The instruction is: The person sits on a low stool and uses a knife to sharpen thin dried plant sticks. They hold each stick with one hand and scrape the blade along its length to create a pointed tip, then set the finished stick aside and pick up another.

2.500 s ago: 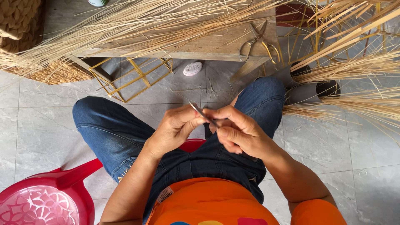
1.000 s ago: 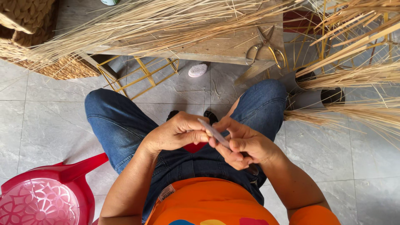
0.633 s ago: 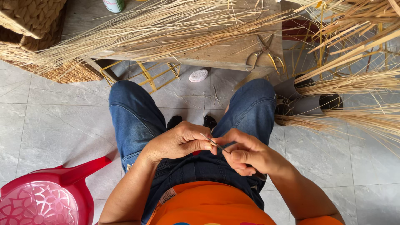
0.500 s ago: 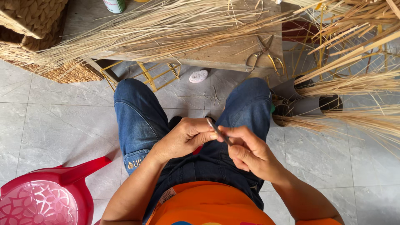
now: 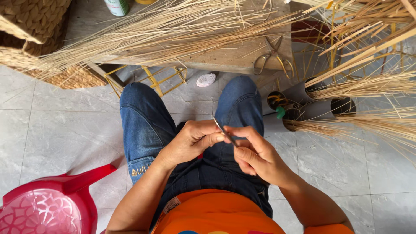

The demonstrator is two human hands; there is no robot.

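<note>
I sit with my knees in blue jeans, looking down at my lap. My left hand (image 5: 190,141) and my right hand (image 5: 255,154) meet over my lap and both pinch a short thin grey strip (image 5: 225,132) that slants up between the fingertips. A long bundle of dry straw stalks (image 5: 164,34) lies across the low wooden table (image 5: 234,58) in front of my knees. A pair of scissors (image 5: 271,56) lies on the table's right end.
A red plastic stool (image 5: 52,208) stands at the lower left. A woven basket (image 5: 34,26) sits at the upper left. Grey tubes (image 5: 312,108) holding more straw lie at the right, on a grey tiled floor (image 5: 56,125). A yellow wire frame (image 5: 151,78) stands under the table.
My hands have stayed together on the strip, turning it slightly. The view has shifted, so my knees and hands sit nearer the table.
</note>
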